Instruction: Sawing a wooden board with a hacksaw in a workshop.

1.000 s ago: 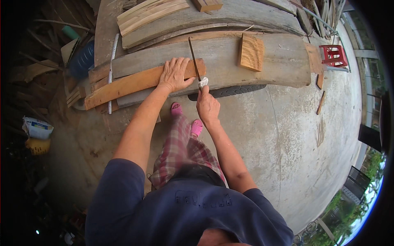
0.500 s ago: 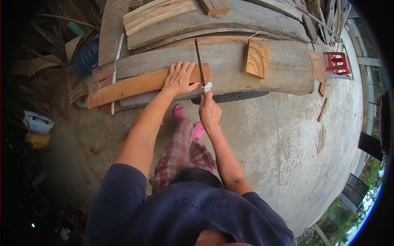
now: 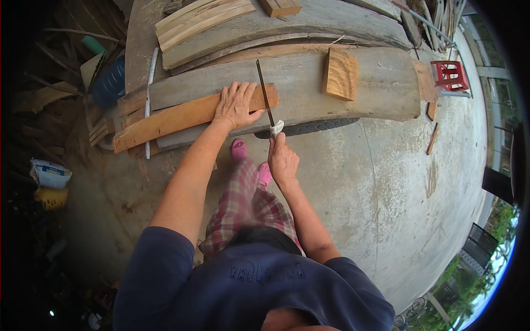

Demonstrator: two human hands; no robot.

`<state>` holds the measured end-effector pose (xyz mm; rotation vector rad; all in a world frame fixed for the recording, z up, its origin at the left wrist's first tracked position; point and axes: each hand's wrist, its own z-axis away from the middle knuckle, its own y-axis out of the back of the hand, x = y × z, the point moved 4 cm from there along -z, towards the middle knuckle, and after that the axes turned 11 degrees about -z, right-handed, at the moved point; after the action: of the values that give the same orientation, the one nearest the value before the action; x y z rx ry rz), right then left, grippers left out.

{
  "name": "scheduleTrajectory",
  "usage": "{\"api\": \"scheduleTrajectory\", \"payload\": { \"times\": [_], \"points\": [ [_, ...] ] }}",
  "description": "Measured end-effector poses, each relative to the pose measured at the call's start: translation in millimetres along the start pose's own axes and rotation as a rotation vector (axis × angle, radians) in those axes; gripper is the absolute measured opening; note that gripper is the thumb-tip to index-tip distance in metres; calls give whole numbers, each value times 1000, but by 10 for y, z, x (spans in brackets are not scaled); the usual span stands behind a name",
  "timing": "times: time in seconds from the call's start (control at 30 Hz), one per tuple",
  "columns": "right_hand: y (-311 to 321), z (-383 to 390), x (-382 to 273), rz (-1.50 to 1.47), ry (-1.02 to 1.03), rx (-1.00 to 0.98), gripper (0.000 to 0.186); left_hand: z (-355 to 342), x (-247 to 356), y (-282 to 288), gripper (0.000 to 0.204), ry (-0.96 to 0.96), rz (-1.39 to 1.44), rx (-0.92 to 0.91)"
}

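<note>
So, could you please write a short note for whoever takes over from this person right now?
Left hand: flat on the orange plank, pinning it to the grey board.
Right hand: gripping the rag-wrapped end of a thin saw blade, which crosses the plank near its right end.
Done: blade set on the plank; how deep the cut goes cannot be seen.
Left: the end piece is not off yet.
Nearby: wood block on the board, red stool beyond.

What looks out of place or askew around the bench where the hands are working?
The orange plank under the left hand lies skewed across the grey board, its left end overhanging. The saw blade in the right hand has a cloth-wrapped handle, which looks improvised.
</note>
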<state>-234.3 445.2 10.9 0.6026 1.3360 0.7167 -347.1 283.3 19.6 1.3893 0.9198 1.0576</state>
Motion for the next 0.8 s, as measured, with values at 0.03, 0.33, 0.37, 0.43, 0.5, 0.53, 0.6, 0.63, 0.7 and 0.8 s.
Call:
{"api": "scheduleTrajectory", "payload": {
  "times": [0.03,0.33,0.37,0.43,0.5,0.53,0.6,0.63,0.7,0.8],
  "points": [
    [-2,130,54,43,-80,-99,22,-1,-14,-3,80,3,-1,0],
    [-29,-224,-42,-16,36,58,22,-47,32,22,78,8,-35,10],
    [-4,-74,-23,-29,53,49,22,-3,5,10,78,10,-41,6],
    [5,187,89,40,-43,-75,21,9,-27,9,78,15,-57,14],
    [-9,142,90,40,-29,-55,21,12,5,15,77,1,-30,9],
    [4,131,83,48,-31,-33,22,-6,13,22,77,8,-38,-15],
    [-39,-193,1,30,18,26,22,-24,57,13,77,-2,-37,-1],
    [-51,-347,-53,10,65,78,23,-38,79,6,77,-8,-35,7],
    [-52,-379,-56,1,53,95,24,-51,94,-38,78,-10,-21,5],
    [-73,1,61,26,-22,11,24,24,20,-15,78,-7,-35,24]
  ]
}}
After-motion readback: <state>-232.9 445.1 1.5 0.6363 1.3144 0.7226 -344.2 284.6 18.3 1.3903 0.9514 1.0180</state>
